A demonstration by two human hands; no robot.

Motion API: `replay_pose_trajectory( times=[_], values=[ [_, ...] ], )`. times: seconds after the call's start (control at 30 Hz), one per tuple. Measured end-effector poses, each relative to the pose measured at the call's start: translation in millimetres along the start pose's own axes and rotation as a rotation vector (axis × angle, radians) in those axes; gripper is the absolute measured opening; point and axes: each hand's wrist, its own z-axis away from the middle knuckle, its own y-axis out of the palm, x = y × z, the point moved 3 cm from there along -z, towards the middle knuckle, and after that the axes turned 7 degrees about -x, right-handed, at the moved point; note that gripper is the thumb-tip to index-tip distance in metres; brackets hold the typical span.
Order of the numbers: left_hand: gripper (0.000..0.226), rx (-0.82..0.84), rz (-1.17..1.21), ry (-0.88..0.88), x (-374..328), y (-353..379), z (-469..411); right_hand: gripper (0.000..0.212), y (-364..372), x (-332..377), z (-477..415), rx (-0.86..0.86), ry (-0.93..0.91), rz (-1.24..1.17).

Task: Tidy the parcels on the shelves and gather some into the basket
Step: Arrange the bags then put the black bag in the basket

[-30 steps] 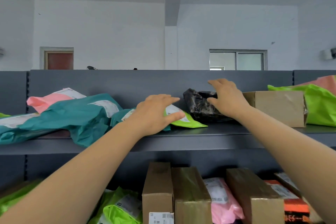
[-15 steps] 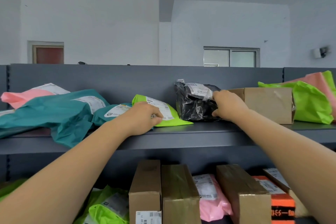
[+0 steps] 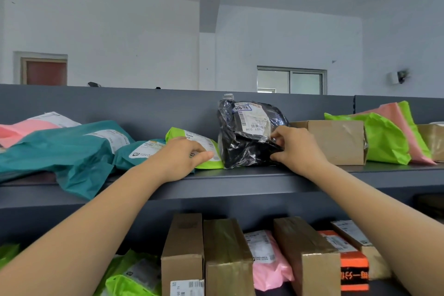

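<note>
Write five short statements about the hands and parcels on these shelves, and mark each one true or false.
1. The right hand grips the black parcel. True.
2. The black parcel lies flat on the top shelf. False: it stands upright, with its label facing the camera.
3. The left hand rests on the lime green parcel. True.
4. The cardboard box on the top shelf sits left of the black parcel. False: it sits to its right.
5. Below the top shelf, a pink parcel sits between two standing cartons. True.
</note>
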Motion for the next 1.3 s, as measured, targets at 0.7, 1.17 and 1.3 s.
replay_pose_trajectory(
  times=[0.7,1.17,1.3],
  values=[
    [0.049,-0.037,0.969,-0.384,-82.5,-15.5,18.8,0.044,-19.9,17.0,48.1,-0.35,-0.307,-0.167],
    [0.042,-0.567,0.751,-0.102,-96.2,-69.5,103.1,0.052,-107.1,54.5,122.4,-0.336,-0.255,-0.18],
    [0.042,-0.375,0.559,0.059,-105.4,-72.6,144.0,0.067,-136.3,73.2,157.3,-0.509,-0.238,-0.086]
  ],
)
